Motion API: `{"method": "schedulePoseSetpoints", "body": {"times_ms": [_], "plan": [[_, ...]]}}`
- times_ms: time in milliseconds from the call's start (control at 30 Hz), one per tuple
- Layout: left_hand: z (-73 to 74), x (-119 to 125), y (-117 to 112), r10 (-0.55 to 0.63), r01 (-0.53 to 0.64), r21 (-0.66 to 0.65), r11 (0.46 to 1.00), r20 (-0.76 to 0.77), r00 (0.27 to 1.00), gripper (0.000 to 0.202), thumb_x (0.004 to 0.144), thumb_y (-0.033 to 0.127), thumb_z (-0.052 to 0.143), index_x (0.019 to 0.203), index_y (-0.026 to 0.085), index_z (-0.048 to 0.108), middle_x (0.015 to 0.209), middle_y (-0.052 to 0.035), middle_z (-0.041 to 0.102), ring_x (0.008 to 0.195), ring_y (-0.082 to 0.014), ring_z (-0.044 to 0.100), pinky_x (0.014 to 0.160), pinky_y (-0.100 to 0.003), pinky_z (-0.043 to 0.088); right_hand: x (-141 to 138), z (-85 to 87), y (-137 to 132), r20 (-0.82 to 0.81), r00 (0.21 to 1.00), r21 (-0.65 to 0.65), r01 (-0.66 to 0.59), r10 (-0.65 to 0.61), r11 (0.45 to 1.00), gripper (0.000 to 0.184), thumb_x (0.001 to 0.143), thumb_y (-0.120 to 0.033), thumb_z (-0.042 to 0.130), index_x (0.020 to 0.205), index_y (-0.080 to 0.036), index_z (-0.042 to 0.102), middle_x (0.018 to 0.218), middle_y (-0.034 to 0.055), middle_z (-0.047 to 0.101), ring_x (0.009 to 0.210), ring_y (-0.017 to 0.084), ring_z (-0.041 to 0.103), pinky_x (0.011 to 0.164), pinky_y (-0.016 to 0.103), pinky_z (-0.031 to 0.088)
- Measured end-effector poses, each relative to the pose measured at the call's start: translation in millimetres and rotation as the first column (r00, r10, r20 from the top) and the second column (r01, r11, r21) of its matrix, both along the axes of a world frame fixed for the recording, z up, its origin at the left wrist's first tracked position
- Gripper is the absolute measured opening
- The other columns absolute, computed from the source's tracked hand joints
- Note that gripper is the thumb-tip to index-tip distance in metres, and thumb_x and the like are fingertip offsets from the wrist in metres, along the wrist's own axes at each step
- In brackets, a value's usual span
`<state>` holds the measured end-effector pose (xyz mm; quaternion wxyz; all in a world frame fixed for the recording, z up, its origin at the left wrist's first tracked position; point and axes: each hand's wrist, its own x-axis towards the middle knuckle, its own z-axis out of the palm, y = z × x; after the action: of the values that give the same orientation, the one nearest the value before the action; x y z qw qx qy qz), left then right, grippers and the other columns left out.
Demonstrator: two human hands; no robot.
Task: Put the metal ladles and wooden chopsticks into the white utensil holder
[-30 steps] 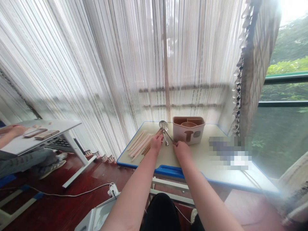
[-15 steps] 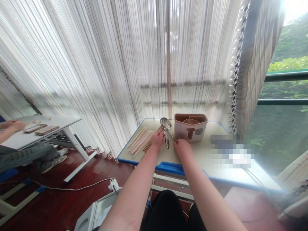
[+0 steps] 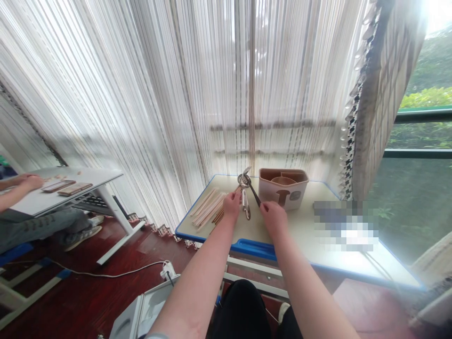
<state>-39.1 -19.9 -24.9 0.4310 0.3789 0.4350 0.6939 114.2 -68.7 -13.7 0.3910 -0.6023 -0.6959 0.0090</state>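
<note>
My right hand [image 3: 274, 219] is closed on the end of a metal spoon [image 3: 253, 192], whose head is raised and tilted up to the left. Below that head lies a slotted spoon [image 3: 243, 181] on the table, next to another metal spoon [image 3: 248, 213] with its bowl toward me. My left hand [image 3: 232, 205] is closed beside these spoons, at the right edge of the spread chopsticks [image 3: 211, 210]. What its fingers grip is hidden. Just beyond my right hand stands a brown and white utensil holder [image 3: 282, 188] with compartments.
Under everything is a cream table [image 3: 300, 235] with a blue rim. A blurred patch [image 3: 344, 226] covers something at its right. Curtains [image 3: 158, 117] hang behind. At far left, another person's hands [image 3: 30, 182] are over a white table [image 3: 106, 175]. A cable [image 3: 116, 274] crosses the floor.
My right hand has lifted and turned the spoon, so its head now points up above the slotted spoon. My left hand has stayed nearly in place. The whole view shifted slightly.
</note>
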Motion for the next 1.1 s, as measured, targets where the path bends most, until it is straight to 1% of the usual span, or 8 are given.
{"method": "schedulePoseSetpoints", "body": {"times_ms": [133, 300, 433, 633, 800, 900, 1000, 1100], "plan": [[5.5, -0.1, -0.9, 0.092, -0.091, 0.103, 0.991, -0.007, 0.996, 0.032, 0.068, 0.045, 0.064, 0.082, 0.016, 0.063, 0.080, -0.0057, 0.066, 0.076, -0.0172, 0.062, 0.071, -0.031, 0.050, -6.2, -0.6, -4.7, 0.036, 0.995, 0.067, -0.098, 0.095, 0.993, 0.031, 0.087, -0.032, 0.040, 0.078, -0.020, 0.067, 0.079, 0.0036, 0.062, 0.071, 0.013, 0.054, 0.064, 0.022, 0.034], [2.8, -4.7, 5.1, 0.125, -0.129, 0.039, 0.991, 0.091, 0.988, 0.025, 0.069, 0.040, 0.063, 0.071, 0.016, 0.060, 0.074, -0.0033, 0.066, 0.071, -0.0148, 0.061, 0.069, -0.028, 0.051, -9.6, -3.1, -3.8, 0.060, 0.983, 0.053, -0.179, 0.176, 0.982, 0.027, 0.085, -0.032, 0.044, 0.075, -0.021, 0.067, 0.077, 0.0025, 0.062, 0.070, 0.012, 0.055, 0.062, 0.021, 0.033], [2.7, -6.9, 6.7, 0.101, -0.103, 0.001, 0.995, 0.161, 0.982, 0.020, 0.074, 0.035, 0.056, 0.078, 0.016, 0.060, 0.075, -0.0035, 0.067, 0.069, -0.0144, 0.063, 0.069, -0.029, 0.051, -8.8, -2.6, -4.3, 0.072, 0.975, 0.022, -0.210, 0.208, 0.977, 0.027, 0.085, -0.034, 0.046, 0.078, -0.022, 0.069, 0.079, 0.0023, 0.063, 0.072, 0.013, 0.055, 0.061, 0.022, 0.033], [6.6, -6.6, 2.5, 0.110, -0.109, -0.015, 0.994, 0.168, 0.980, 0.021, 0.078, 0.032, 0.048, 0.084, 0.015, 0.059, 0.077, -0.0069, 0.068, 0.068, -0.0157, 0.064, 0.064, -0.029, 0.051, -9.9, -1.0, -6.2, 0.102, 0.973, 0.024, -0.210, 0.206, 0.977, 0.028, 0.084, -0.035, 0.047, 0.075, -0.024, 0.071, 0.077, 0.0017, 0.065, 0.081, 0.015, 0.055, 0.063, 0.023, 0.034], [7.4, -5.7, 1.8, 0.074, -0.080, 0.023, 0.997, 0.188, 0.979, 0.021, 0.079, 0.028, 0.046, 0.088, 0.014, 0.058, 0.078, -0.0081, 0.067, 0.070, -0.0173, 0.065, 0.060, -0.029, 0.052, -5.9, -6.1, 2.1, 0.008, 0.989, -0.079, -0.145, 0.146, 0.986, 0.023, 0.080, -0.034, 0.052, 0.091, -0.024, 0.069, 0.091, 0.0023, 0.065, 0.082, 0.015, 0.057, 0.066, 0.024, 0.038], [7.4, -5.2, 1.3, 0.024, -0.035, 0.049, 0.998, 0.196, 0.980, 0.021, 0.079, 0.029, 0.048, 0.089, 0.014, 0.058, 0.080, -0.0082, 0.067, 0.075, -0.0179, 0.065, 0.064, -0.030, 0.053, -1.8, -12.2, 9.3, -0.038, 0.993, -0.083, -0.118, 0.115, 0.990, 0.027, 0.079, -0.032, 0.052, 0.097, -0.022, 0.068, 0.097, 0.0042, 0.065, 0.089, 0.018, 0.057, 0.073, 0.026, 0.040], [7.4, -5.0, 0.6, -0.035, 0.019, 0.071, 0.997, 0.223, 0.974, 0.024, 0.078, 0.032, 0.051, 0.091, 0.013, 0.059, 0.083, -0.0085, 0.067, 0.079, -0.0186, 0.065, 0.066, -0.032, 0.054, 1.2, -17.8, 15.2, -0.117, 0.985, -0.081, -0.139, 0.129, 0.987, 0.031, 0.077, -0.032, 0.052, 0.102, -0.021, 0.067, 0.100, 0.0065, 0.066, 0.094, 0.022, 0.056, 0.081, 0.030, 0.041], [8.1, -4.1, 1.1, -0.061, 0.041, 0.089, 0.995, 0.240, 0.969, 0.027, 0.076, 0.034, 0.056, 0.090, 0.012, 0.061, 0.084, -0.0091, 0.067, 0.077, -0.0182, 0.065, 0.066, -0.033, 0.054, 2.3, -20.3, 18.7, -0.224, 0.962, -0.104, -0.180, 0.154, 0.978, 0.031, 0.075, -0.032, 0.053, 0.100, -0.021, 0.068, 0.095, 0.0065, 0.068, 0.089, 0.022, 0.058, 0.080, 0.032, 0.042]]}}
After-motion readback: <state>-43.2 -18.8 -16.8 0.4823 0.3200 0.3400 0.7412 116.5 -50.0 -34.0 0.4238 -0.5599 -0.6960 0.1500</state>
